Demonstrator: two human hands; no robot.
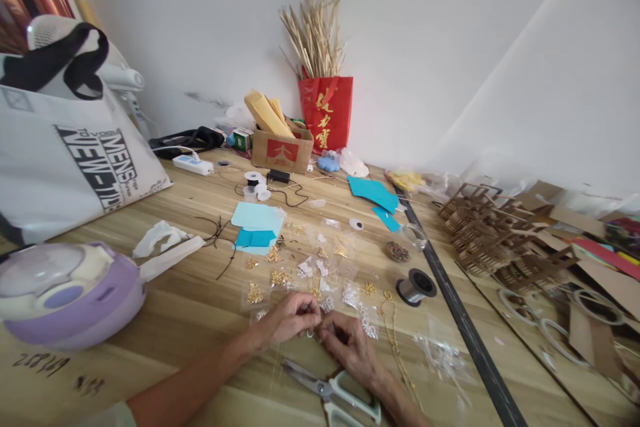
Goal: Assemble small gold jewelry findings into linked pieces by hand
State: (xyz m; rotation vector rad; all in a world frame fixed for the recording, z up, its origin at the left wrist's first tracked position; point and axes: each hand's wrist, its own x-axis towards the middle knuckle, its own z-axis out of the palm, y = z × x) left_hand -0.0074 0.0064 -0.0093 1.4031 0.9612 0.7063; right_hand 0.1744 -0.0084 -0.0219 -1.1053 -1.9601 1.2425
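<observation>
Close together over the table, my left hand point(293, 319) and my right hand point(347, 340) both have their fingers pinched. Between the fingertips shows a tiny pale ring-like piece point(310, 333), too small to name. Scissors point(325, 387) with pale handles lie partly spread just below, next to my right forearm. Small bags of gold jewelry findings point(280, 277) and silver findings point(350, 294) lie beyond my fingers. A gold chain point(393, 337) stretches to the right of my right hand, and a spool of grey wire point(416, 287) stands past it.
A purple and white appliance point(75, 300) sits at the left, below a large white bag point(60, 140). Blue card pieces point(373, 193), a cardboard box point(280, 150) and a red bag point(327, 110) are toward the wall. Brown baskets point(480, 227) stand at the right beyond a dark strip point(450, 300).
</observation>
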